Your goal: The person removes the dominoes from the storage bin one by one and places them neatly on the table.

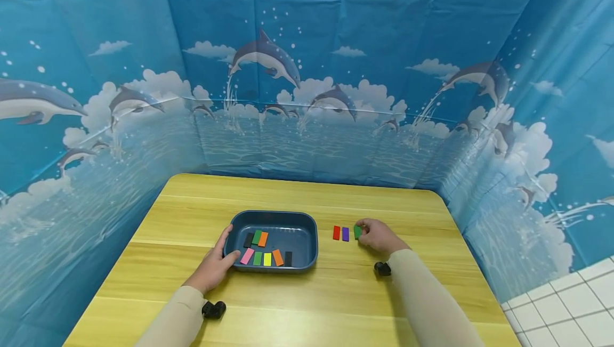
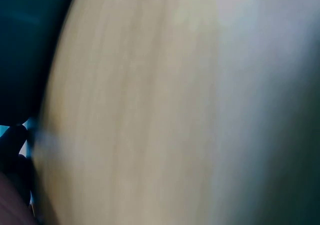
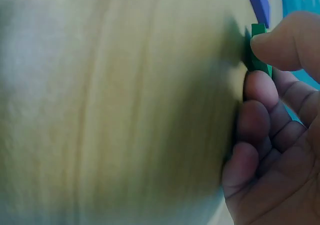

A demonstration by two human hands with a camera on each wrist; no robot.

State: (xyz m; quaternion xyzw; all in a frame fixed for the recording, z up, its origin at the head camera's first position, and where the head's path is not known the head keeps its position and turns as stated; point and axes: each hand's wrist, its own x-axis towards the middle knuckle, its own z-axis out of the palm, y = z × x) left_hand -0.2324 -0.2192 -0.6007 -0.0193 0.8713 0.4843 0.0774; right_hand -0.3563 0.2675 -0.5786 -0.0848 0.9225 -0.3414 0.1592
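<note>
With thumb and fingertips, my right hand (image 1: pixel 379 235) pinches a small green block (image 3: pixel 260 60) low at the table surface. Just left of it lie a purple block (image 1: pixel 345 234) and a red block (image 1: pixel 336 232), side by side in a row. My left hand (image 1: pixel 214 267) grips the left side of a dark blue tray (image 1: pixel 307 269), its thumb over the rim. Inside the tray are several flat blocks, among them a pink block (image 1: pixel 247 256), a yellow block (image 1: pixel 267 259) and a black block (image 1: pixel 288 258). Only a dark bit of the left hand shows in the left wrist view.
Both hands work over a yellow wood-grain table (image 1: pixel 312 309). A blue dolphin-print curtain (image 1: pixel 297 139) hangs around its back and sides. White tiles (image 1: pixel 571 304) show at the lower right.
</note>
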